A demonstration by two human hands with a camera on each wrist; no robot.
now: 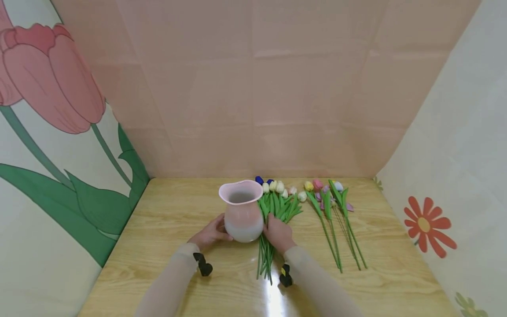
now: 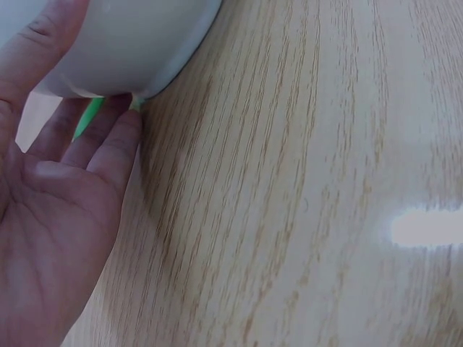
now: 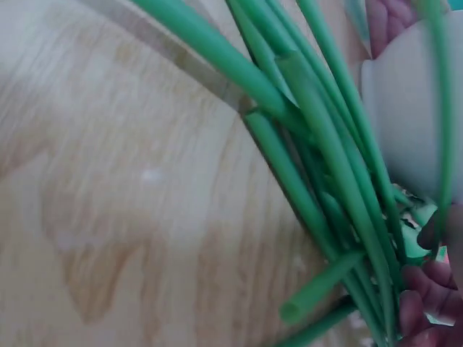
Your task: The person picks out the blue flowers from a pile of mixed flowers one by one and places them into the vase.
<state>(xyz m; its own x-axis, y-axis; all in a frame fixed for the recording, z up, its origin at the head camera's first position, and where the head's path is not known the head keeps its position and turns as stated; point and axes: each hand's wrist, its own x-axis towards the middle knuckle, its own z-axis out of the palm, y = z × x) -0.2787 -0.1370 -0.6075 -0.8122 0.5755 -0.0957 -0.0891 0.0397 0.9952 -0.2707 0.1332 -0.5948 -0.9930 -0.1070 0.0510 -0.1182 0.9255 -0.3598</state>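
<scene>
Mid-desk [image 1: 178, 200], pink-and-white vase [image 1: 243, 220], mouth up, roughly upright; can't tell if the base sits fully on the wood. Left hand [image 1: 211, 233] has it low on its left side: thumb on the near wall, fingers part-curled in at the base edge. Right hand [image 1: 279, 234] is just right of the vase, fingers curled at the stems of the bunch of tulips [image 1: 275, 210]. Looks like a hold on some of them; can't tell how many, or how tight. Bunch lies right against the vase's right side as seen from the head view, white heads [image 1: 280, 186] and a couple of dark blue heads [image 1: 259, 180] toward the back wall, bare stem ends fanned toward the person. Progress, my read: early. Done: vase steadied, most of the green stems grouped in one place beside it. Left: no stem shows in the vase mouth, so I'd count none placed. Loose flowers [image 1: 327, 203] lie apart to the right, outside the bunch, neither hand on them; their heads include a yellow head [image 1: 308, 186] and a pink head [image 1: 317, 184].
</scene>
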